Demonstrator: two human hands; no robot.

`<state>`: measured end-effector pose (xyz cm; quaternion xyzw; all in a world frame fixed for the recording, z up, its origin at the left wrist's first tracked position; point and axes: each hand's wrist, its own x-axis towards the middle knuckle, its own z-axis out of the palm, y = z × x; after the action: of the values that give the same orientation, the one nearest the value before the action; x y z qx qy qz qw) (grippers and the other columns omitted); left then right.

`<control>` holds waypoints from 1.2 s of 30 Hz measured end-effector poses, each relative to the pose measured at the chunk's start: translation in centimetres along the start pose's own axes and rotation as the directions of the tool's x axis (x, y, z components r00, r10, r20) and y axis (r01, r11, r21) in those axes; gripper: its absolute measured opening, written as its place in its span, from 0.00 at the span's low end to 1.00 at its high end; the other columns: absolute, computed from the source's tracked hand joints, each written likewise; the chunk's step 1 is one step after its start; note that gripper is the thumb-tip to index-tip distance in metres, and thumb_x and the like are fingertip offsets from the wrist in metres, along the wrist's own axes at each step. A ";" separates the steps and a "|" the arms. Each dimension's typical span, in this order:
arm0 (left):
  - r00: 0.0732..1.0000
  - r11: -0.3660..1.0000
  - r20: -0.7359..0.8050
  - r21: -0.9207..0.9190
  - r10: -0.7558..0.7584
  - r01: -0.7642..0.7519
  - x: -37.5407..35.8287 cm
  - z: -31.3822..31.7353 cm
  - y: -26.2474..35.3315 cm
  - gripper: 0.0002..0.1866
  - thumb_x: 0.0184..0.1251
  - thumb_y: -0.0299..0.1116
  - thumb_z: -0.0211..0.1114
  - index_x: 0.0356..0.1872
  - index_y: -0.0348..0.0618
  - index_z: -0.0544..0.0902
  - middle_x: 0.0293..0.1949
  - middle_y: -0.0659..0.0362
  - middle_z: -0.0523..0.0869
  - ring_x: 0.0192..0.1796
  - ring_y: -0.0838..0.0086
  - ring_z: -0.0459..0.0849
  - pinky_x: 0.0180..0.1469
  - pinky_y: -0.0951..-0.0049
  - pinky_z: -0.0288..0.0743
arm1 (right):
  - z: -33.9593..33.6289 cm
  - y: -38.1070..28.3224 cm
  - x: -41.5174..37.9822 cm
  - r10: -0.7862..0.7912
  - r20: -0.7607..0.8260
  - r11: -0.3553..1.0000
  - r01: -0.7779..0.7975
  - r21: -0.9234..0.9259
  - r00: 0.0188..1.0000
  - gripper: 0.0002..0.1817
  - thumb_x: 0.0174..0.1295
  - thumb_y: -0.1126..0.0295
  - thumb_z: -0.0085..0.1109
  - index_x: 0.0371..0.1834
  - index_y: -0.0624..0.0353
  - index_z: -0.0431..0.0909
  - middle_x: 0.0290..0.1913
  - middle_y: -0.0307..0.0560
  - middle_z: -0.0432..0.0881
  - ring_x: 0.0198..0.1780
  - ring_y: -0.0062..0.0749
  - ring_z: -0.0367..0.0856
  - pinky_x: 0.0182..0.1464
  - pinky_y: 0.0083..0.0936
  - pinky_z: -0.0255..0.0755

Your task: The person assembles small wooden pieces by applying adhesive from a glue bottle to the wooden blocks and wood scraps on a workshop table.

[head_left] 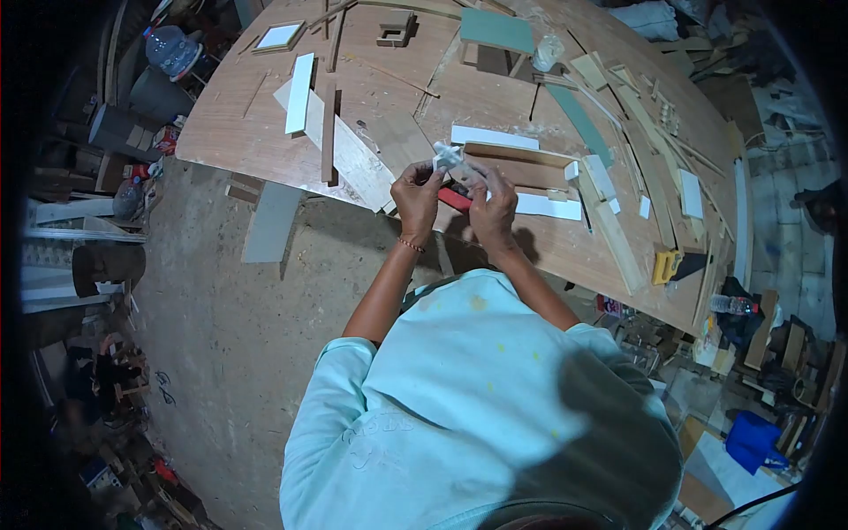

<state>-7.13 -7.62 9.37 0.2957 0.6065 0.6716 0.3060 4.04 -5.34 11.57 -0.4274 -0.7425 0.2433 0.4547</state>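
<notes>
My left hand (415,201) and my right hand (493,208) are close together over the table's near edge. Pinched between their fingertips is a crumpled whitish piece (448,157) that looks like a small plastic bag; its contents cannot be made out. A red object (455,200), partly hidden, shows between the hands. Just beyond them lies a long shallow wooden tray-like frame (521,166). White strips lie along it, one behind (495,137) and one in front (549,207).
The wooden table (221,132) bears a green-topped piece (496,32), a clear plastic bag (548,53) and many wood strips (649,155). A yellow-handled saw (668,266) lies near the right edge. A grey board (271,223) leans below the front edge.
</notes>
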 end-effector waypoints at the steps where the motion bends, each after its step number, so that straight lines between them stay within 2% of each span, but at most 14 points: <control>1: 1.000 1.000 -0.005 0.016 0.003 -0.003 -0.2 0.2 0.1 0.06 0.51 0.23 0.62 0.30 0.31 0.79 0.26 0.58 0.81 0.27 0.81 0.76 0.31 0.81 0.72 | -0.3 0.3 0.1 0.019 -0.058 0.998 -0.022 -0.060 0.998 0.10 0.54 0.77 0.48 0.38 0.60 0.75 0.28 0.46 0.79 0.26 0.34 0.77 0.34 0.29 0.68; 5: 0.990 0.970 0.066 0.199 0.126 -0.137 0.2 0.2 -1.6 0.06 0.51 0.24 0.63 0.31 0.33 0.79 0.26 0.59 0.80 0.28 0.82 0.76 0.31 0.81 0.72 | -0.2 3.5 -0.7 -0.174 -0.038 0.946 0.156 -0.284 0.984 0.14 0.48 0.82 0.47 0.39 0.57 0.75 0.32 0.46 0.78 0.34 0.38 0.76 0.40 0.33 0.63; 11: 0.998 0.991 0.036 0.122 0.049 -0.053 1.1 3.0 -1.6 0.06 0.50 0.22 0.63 0.30 0.30 0.79 0.25 0.57 0.81 0.29 0.82 0.77 0.30 0.82 0.72 | -2.4 1.8 0.1 -0.100 0.055 0.980 0.108 -0.168 0.993 0.14 0.48 0.80 0.46 0.39 0.58 0.74 0.34 0.43 0.78 0.36 0.37 0.75 0.41 0.32 0.60; 13: 0.997 0.988 0.047 0.136 0.062 -0.068 1.5 3.9 -1.5 0.07 0.49 0.22 0.63 0.30 0.31 0.79 0.25 0.57 0.82 0.29 0.81 0.77 0.31 0.82 0.72 | -3.0 2.6 0.9 -0.017 -0.034 0.999 0.016 -0.028 0.999 0.13 0.50 0.79 0.44 0.39 0.58 0.74 0.32 0.43 0.78 0.34 0.37 0.75 0.41 0.31 0.61; 14: 0.994 0.987 0.060 0.132 0.087 -0.094 1.7 4.5 -1.6 0.07 0.50 0.22 0.62 0.31 0.31 0.79 0.26 0.58 0.81 0.29 0.82 0.77 0.31 0.82 0.71 | -3.1 3.1 1.6 -0.112 -0.164 0.986 0.089 -0.143 0.980 0.12 0.53 0.77 0.43 0.39 0.58 0.74 0.29 0.43 0.78 0.31 0.36 0.76 0.41 0.30 0.61; 18: 0.990 0.983 0.083 0.141 0.110 -0.121 2.9 7.5 -2.3 0.07 0.50 0.24 0.63 0.30 0.31 0.79 0.25 0.59 0.81 0.28 0.81 0.76 0.32 0.81 0.71 | -4.5 6.0 2.8 0.109 -0.051 0.993 -0.112 -0.040 0.993 0.11 0.52 0.76 0.46 0.39 0.59 0.73 0.36 0.48 0.78 0.38 0.42 0.76 0.40 0.35 0.62; 21: 0.981 0.961 0.180 0.278 -0.067 0.015 3.7 9.4 -3.1 0.10 0.50 0.30 0.63 0.31 0.32 0.79 0.25 0.57 0.82 0.28 0.78 0.78 0.34 0.78 0.72 | -4.5 9.2 3.2 0.010 -0.145 1.000 -0.009 0.005 0.989 0.15 0.62 0.62 0.45 0.40 0.64 0.72 0.23 0.43 0.74 0.26 0.27 0.72 0.29 0.25 0.66; 22: 0.985 0.931 0.121 0.330 0.122 -0.156 4.2 10.4 -5.2 0.12 0.50 0.32 0.63 0.31 0.32 0.79 0.26 0.55 0.82 0.29 0.76 0.79 0.35 0.77 0.73 | -3.5 11.4 3.7 0.112 -0.165 0.960 -0.063 0.274 0.980 0.14 0.63 0.63 0.43 0.40 0.63 0.72 0.24 0.39 0.73 0.25 0.20 0.70 0.29 0.19 0.66; 23: 0.991 0.939 0.124 0.332 0.058 -0.096 5.0 12.0 -4.2 0.12 0.48 0.32 0.64 0.31 0.32 0.79 0.26 0.52 0.82 0.30 0.73 0.81 0.37 0.75 0.73 | -5.5 8.2 5.5 0.304 -0.064 0.903 -0.266 0.338 0.950 0.12 0.63 0.66 0.43 0.42 0.63 0.71 0.25 0.38 0.71 0.24 0.17 0.68 0.28 0.14 0.66; 25: 0.986 0.967 0.124 0.213 0.113 -0.138 5.8 14.7 -5.0 0.11 0.47 0.30 0.65 0.28 0.31 0.79 0.25 0.50 0.82 0.28 0.72 0.81 0.34 0.74 0.73 | -4.9 11.9 6.1 0.219 -0.217 0.957 -0.165 0.240 0.951 0.11 0.63 0.69 0.41 0.44 0.62 0.70 0.20 0.38 0.70 0.20 0.17 0.68 0.22 0.17 0.64; 27: 0.984 0.937 0.123 0.311 0.126 -0.158 6.6 16.9 -4.0 0.10 0.48 0.29 0.64 0.27 0.31 0.79 0.24 0.49 0.82 0.26 0.72 0.80 0.32 0.74 0.72 | -6.0 13.3 7.8 0.214 -0.252 0.976 -0.196 0.095 0.944 0.11 0.63 0.70 0.40 0.44 0.61 0.69 0.18 0.39 0.70 0.18 0.18 0.68 0.21 0.19 0.64; 29: 0.981 0.944 0.158 0.289 0.117 -0.159 7.6 19.3 -3.9 0.10 0.48 0.28 0.63 0.28 0.29 0.78 0.23 0.50 0.81 0.26 0.75 0.78 0.30 0.73 0.71 | -7.2 15.3 9.2 0.342 -0.191 0.940 -0.334 0.074 0.920 0.10 0.61 0.72 0.42 0.43 0.63 0.68 0.20 0.44 0.72 0.20 0.27 0.71 0.23 0.24 0.66; 32: 0.983 0.948 0.146 0.280 0.113 -0.151 9.3 22.6 -4.0 0.08 0.48 0.26 0.64 0.27 0.30 0.78 0.23 0.55 0.80 0.26 0.79 0.75 0.28 0.78 0.70 | -6.9 18.7 12.6 0.091 -0.470 0.995 -0.097 0.010 0.878 0.12 0.56 0.76 0.47 0.43 0.67 0.66 0.32 0.56 0.77 0.31 0.45 0.77 0.33 0.35 0.68; 36: 0.992 0.946 0.111 0.308 0.065 -0.096 11.8 26.0 -5.5 0.09 0.47 0.27 0.64 0.27 0.31 0.78 0.23 0.54 0.81 0.26 0.77 0.76 0.28 0.77 0.70 | -8.3 21.7 17.6 0.319 -0.280 0.939 -0.341 -0.035 0.906 0.17 0.53 0.75 0.50 0.46 0.66 0.63 0.28 0.61 0.76 0.33 0.56 0.75 0.34 0.41 0.68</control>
<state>5.57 18.37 6.57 0.3982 0.6767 0.5633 0.2574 16.47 20.66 7.45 -0.5946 -0.5999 0.2250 0.4857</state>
